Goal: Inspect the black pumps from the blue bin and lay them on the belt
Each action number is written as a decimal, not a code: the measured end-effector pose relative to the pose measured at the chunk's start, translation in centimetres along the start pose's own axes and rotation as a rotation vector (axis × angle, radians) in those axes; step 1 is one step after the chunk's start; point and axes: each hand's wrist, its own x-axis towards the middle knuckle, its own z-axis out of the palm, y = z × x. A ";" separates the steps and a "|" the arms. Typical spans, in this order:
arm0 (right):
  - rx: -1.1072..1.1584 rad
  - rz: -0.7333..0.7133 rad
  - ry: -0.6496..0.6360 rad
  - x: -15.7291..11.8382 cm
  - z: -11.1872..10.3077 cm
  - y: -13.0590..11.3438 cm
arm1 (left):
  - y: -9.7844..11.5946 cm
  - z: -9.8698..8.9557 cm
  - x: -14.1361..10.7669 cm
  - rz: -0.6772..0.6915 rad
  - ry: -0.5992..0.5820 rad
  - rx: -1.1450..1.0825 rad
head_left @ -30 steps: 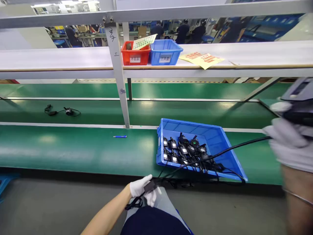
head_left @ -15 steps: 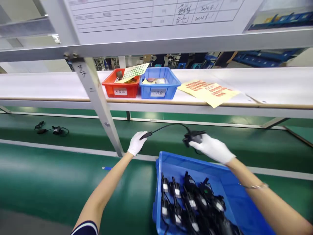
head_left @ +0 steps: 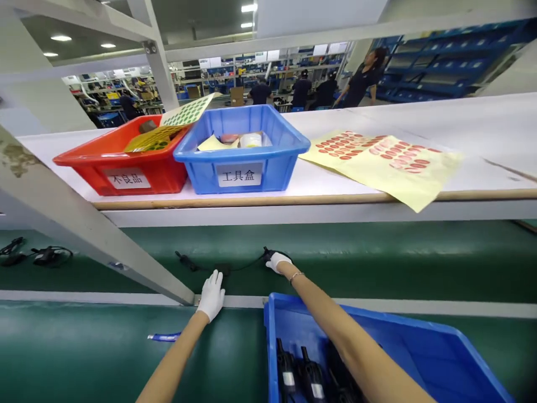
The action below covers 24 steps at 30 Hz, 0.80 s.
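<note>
My right hand [head_left: 279, 262], in a white glove, is closed around one end of a black corded device [head_left: 268, 255] at the green belt behind the white rail. Its thin cable runs left to a dark block [head_left: 222, 270] and on to a slim black piece [head_left: 187, 261] on the belt. My left hand [head_left: 212, 295], also gloved, lies open with fingers stretched just below the dark block; whether the fingertips touch it I cannot tell. Under my right forearm, a large blue bin [head_left: 419, 324] holds several black devices [head_left: 312, 376] with white labels, partly hidden by the arm.
A red bin [head_left: 146, 179] and a smaller blue bin [head_left: 241, 173] stand on the white shelf beside yellow sticker sheets [head_left: 390, 162]. A slanted metal post [head_left: 138, 263] crosses at left. More corded devices [head_left: 46, 256] lie beyond it. A blue-handled tool [head_left: 164, 337] lies nearer.
The corded device has come down from the air onto the rear belt. My left hand has let go of its end; my right hand has moved left. The view has tilted up and closer to the shelf.
</note>
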 end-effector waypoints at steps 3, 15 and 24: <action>0.014 -0.082 -0.019 -2.5 -0.6 2.1 | 1.1 -1.5 -4.2 -0.105 0.001 -0.117; -0.095 -0.360 -0.113 -22.8 12.9 3.1 | 14.3 -2.5 -19.7 -0.071 -0.169 -0.952; -0.003 -0.386 0.282 -27.7 7.9 5.3 | 17.4 -2.5 -21.1 -0.076 -0.139 -1.116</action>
